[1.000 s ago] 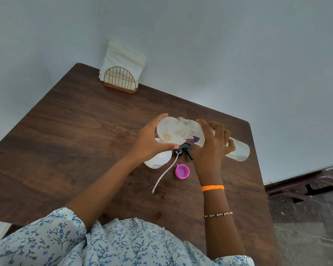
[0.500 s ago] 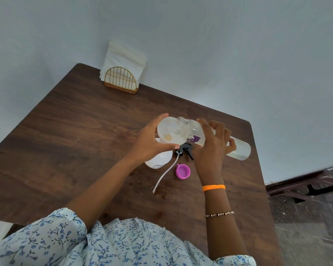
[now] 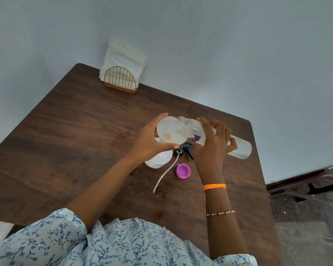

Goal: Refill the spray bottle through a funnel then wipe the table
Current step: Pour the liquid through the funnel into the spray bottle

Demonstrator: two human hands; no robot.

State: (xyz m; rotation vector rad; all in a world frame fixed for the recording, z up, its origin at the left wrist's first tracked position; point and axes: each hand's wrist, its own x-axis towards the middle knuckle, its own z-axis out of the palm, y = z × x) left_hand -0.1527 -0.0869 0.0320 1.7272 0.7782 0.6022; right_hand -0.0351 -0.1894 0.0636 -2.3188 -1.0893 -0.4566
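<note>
My left hand [image 3: 149, 140] grips a translucent white funnel [image 3: 168, 134] that stands in the white spray bottle [image 3: 160, 159] below it. My right hand [image 3: 212, 145] holds a long clear refill bottle [image 3: 238, 148] with a purple label, tipped nearly flat with its open threaded mouth [image 3: 182, 124] over the funnel bowl. The black spray trigger head [image 3: 185, 150] with its white dip tube [image 3: 164, 176] lies on the brown wooden table [image 3: 75, 141] between my hands. A pink cap [image 3: 183, 170] sits beside the tube.
A gold wire napkin holder [image 3: 120, 80] with white napkins stands at the table's far edge by the wall. Small brown spots [image 3: 160, 191] mark the tabletop near the tube's end. The table's right edge drops to a dark floor with a wooden frame [image 3: 304, 187].
Both hands hold their positions with the bottle tipped over the funnel; only a slight shift of the view.
</note>
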